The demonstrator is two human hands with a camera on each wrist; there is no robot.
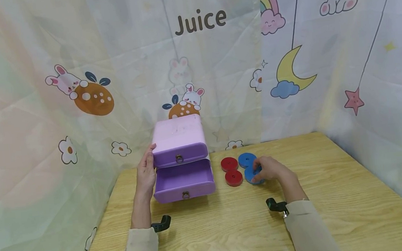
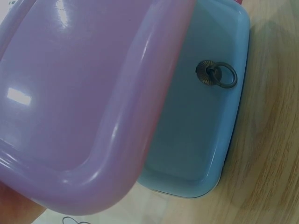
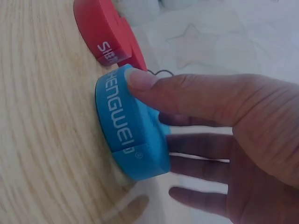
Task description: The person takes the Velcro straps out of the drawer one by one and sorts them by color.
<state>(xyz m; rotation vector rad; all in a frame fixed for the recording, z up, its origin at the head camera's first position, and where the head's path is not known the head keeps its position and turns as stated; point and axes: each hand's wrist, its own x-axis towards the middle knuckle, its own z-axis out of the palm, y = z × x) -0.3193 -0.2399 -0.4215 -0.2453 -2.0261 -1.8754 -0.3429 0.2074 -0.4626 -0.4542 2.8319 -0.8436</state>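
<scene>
A small chest of drawers (image 1: pixel 178 131) with a pink top and purple drawers stands at the back left. Its lower visible drawer (image 1: pixel 183 176) is pulled out, and I see no contents inside. My left hand (image 1: pixel 146 176) touches the chest's left side with extended fingers. In the left wrist view, a blue drawer (image 2: pixel 187 135) with a ring handle sits beneath the purple one. On the right, my right hand (image 1: pixel 269 168) pinches the near blue tape roll (image 3: pixel 124 128), thumb on its rim and fingers at the other side. Another blue tape roll (image 1: pixel 247 159) lies just behind.
Two red tape rolls (image 1: pixel 229 164) lie between the chest and the blue rolls. A wooden table (image 1: pixel 223 226) bears everything. Behind hangs a printed curtain (image 1: pixel 218 69), close to the table's back edge. Black wrist cameras (image 1: pixel 276 205) stick out inward from both wrists.
</scene>
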